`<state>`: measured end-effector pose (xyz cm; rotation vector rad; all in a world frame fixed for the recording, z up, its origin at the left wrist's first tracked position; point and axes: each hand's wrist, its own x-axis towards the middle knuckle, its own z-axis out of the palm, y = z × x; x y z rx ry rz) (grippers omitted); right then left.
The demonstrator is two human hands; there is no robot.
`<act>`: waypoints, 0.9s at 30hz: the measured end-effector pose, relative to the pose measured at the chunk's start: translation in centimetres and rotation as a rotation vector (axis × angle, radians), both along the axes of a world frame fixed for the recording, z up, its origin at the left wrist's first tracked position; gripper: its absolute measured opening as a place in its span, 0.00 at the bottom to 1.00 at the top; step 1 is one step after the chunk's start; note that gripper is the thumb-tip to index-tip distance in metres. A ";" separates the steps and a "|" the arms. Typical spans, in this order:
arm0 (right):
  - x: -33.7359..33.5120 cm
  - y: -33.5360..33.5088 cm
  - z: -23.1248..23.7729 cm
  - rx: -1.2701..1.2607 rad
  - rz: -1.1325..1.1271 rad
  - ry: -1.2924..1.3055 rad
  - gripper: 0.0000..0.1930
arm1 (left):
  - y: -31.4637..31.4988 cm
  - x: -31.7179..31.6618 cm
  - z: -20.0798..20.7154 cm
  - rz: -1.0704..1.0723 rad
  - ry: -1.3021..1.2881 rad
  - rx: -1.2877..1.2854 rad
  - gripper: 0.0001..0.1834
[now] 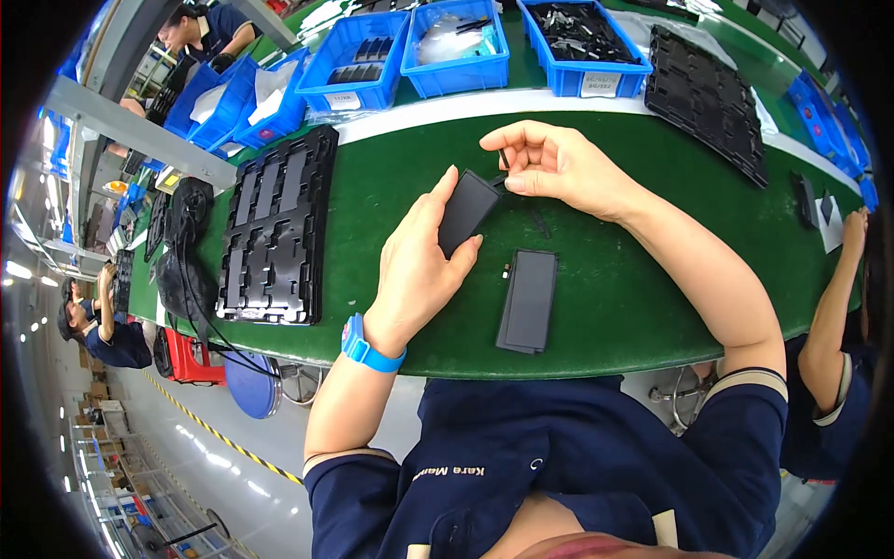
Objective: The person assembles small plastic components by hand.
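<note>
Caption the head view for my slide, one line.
The left hand holds a dark slab while the right hand pinches a small black strip near it, above a green table.

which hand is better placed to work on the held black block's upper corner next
Likely the right hand: it's close beside that corner, while the left hand is occupied holding the black block.

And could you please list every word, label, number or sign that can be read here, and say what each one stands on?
White label on the blue bin of loose black parts: printed characters, not copied here.
White label on another blue bin, further left: too small to read surely.
Light lettering on the navy shirt: not copied here.
Held dark block, second dark block: no readable text.
</note>
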<state>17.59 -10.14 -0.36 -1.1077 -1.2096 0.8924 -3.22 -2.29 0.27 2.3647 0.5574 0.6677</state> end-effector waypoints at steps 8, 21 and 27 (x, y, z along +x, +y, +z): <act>-0.7 0.0 0.1 -0.139 -0.047 -0.056 0.09 | -0.1 0.1 0.0 0.014 0.044 0.117 0.39; -2.1 -0.4 0.9 -0.254 -0.092 -0.051 0.08 | -0.2 0.0 -0.2 0.020 0.024 0.218 0.39; -1.6 -0.6 1.1 -0.259 -0.071 -0.029 0.09 | -0.2 0.4 -0.1 -0.005 -0.008 0.238 0.39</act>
